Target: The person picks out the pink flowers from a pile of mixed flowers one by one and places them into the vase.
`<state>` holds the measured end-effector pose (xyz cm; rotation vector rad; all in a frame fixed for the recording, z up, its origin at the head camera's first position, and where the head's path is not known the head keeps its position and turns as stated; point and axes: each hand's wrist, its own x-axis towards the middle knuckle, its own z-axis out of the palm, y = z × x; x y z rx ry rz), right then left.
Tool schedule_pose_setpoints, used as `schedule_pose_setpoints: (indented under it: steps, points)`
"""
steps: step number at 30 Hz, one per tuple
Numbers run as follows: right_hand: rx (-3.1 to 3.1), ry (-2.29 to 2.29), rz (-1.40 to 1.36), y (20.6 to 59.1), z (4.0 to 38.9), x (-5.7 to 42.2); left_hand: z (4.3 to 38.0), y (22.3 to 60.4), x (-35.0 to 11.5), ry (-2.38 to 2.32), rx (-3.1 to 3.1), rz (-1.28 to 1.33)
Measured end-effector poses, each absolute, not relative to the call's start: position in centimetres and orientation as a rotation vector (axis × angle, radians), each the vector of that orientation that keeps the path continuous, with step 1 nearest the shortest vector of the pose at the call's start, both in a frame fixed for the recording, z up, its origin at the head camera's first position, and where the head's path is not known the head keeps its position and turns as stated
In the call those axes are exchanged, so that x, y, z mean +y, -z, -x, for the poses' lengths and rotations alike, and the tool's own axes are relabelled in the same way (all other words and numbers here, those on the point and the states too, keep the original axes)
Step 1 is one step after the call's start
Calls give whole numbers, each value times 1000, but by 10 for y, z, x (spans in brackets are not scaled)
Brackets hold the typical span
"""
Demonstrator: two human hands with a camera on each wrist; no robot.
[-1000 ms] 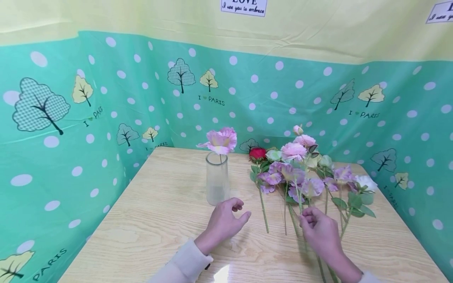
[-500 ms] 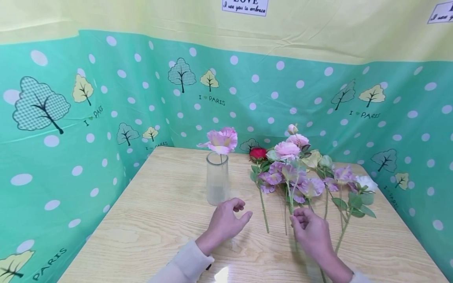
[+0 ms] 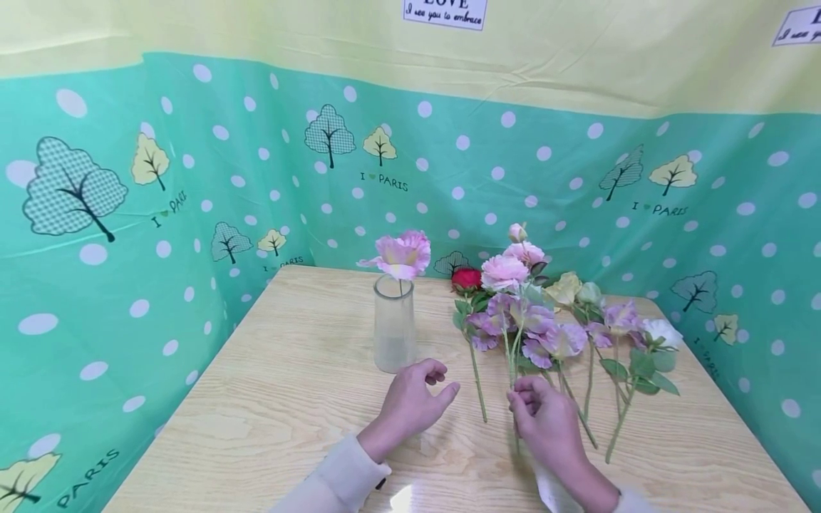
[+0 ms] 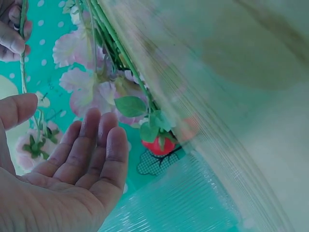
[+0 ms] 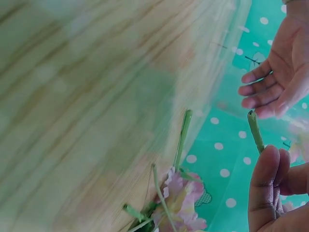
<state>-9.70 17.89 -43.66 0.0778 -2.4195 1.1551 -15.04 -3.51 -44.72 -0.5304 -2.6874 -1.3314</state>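
In the head view my right hand (image 3: 545, 424) pinches the green stem of a pink artificial flower spray (image 3: 504, 273), held upright with two full blooms and a bud at the top. The right wrist view shows the cut end of the stem (image 5: 256, 130) sticking out past the thumb and fingers. My left hand (image 3: 413, 402) is held palm inward with its fingers relaxed, nothing in it, just in front of a clear glass vase (image 3: 393, 335). One pink-lilac flower (image 3: 403, 255) stands in the vase, its bloom above the rim.
Right of the vase, several loose artificial flowers lie on the wooden table (image 3: 288, 370): a red rose (image 3: 466, 278), lilac blooms (image 3: 567, 340), a cream rose (image 3: 566, 288) and a white rose (image 3: 663, 332). A green dotted curtain (image 3: 462, 185) encloses the table's back and sides.
My right hand has moved left with the pink flower spray, away from the stems lying on the right and closer to the vase. The left hand has barely moved.
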Motion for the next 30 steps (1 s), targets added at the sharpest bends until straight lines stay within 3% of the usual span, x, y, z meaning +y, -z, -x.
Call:
schedule_pose_setpoints:
  steps: [30]
  points:
    - [-2390,-1563,-135,442,90,141,153,444,-26,1388,-2646,588]
